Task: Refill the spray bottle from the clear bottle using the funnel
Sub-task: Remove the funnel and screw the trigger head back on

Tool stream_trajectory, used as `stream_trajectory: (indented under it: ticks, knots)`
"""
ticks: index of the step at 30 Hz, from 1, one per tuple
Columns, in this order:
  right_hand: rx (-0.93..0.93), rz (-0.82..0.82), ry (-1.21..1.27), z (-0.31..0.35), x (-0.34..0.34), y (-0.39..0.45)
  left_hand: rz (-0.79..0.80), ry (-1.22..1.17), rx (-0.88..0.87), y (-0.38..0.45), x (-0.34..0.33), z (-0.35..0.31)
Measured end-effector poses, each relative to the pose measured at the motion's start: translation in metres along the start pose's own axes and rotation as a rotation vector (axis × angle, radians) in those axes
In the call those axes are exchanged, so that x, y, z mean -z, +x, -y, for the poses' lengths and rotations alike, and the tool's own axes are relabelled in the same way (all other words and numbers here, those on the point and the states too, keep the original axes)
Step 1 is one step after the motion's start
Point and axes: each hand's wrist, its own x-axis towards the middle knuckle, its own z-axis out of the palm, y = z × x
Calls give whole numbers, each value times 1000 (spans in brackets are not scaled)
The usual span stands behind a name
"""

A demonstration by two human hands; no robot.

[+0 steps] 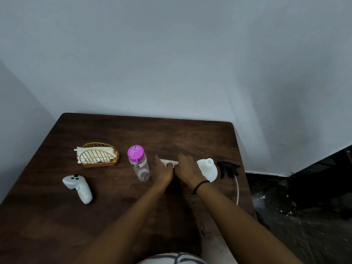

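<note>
A small whitish object (168,162) is handled between the left hand (163,171) and the right hand (185,169), which meet over it in the middle of the dark wood-grain worktop (114,216); it may be the funnel, possibly a flat or folded one, though its form cannot be made out. The fingers of both hands are bent over it and appear to press or pinch its edges, but the exact grip is hidden by the backs of the hands. If it is the funnel, it is best opened or shaped fully and its spout checked before it is carried across. Just to the right of the right hand lies the white spray bottle (208,170), an opaque, matte, rounded body with a narrow open neck; it seems to lean or lie rather than stand, so it should be set upright first. Further right, the black trigger head (227,168) is seen off the bottle, its pale dip tube (237,189) curving toward the person. Just left of the left hand stands the clear bottle (140,165), transparent, ribbed and glossy, capped in bright pink; that cap is yet to be removed. Well to the left are a gold wire napkin holder (100,156) and a smooth white controller (79,188).
</note>
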Motion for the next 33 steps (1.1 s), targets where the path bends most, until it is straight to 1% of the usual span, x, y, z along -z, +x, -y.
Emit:
stream_trajectory:
  ticks: [5,8,10,12,14,15,17,18,22,24,28,30,33]
  knots:
    - [126,-280,49,2,29,-18,-79,262,-173,-19,-2,-13]
    - [160,-411,83,-6,56,-31,-79,340,-243,-34,-3,-30]
    - [164,-475,115,-16,73,-37,-90,302,-320,-43,-4,-41]
    - [146,-550,156,-32,88,-42,-87,185,-440,-51,-10,-50]
    - [75,-592,203,-52,101,-43,-45,74,-535,-58,-17,-57]
    - [14,-605,217,-65,105,-41,-17,54,-579,-62,-21,-60]
    - [-119,-594,233,-96,103,-35,37,56,-640,-67,-29,-66]
    - [-181,-563,226,-112,98,-32,61,58,-652,-69,-33,-67]
    - [-404,-337,146,-158,68,-30,119,89,-661,-70,-48,-64]
    - [-466,-260,141,-168,56,-32,149,115,-650,-67,-54,-62]
    - [-505,-241,169,-179,40,-31,176,127,-606,-66,-61,-60]
    - [-508,-268,193,-182,37,-29,189,143,-582,-62,-61,-57]
    - [-518,-349,337,-182,40,-26,216,155,-555,-53,-60,-51]
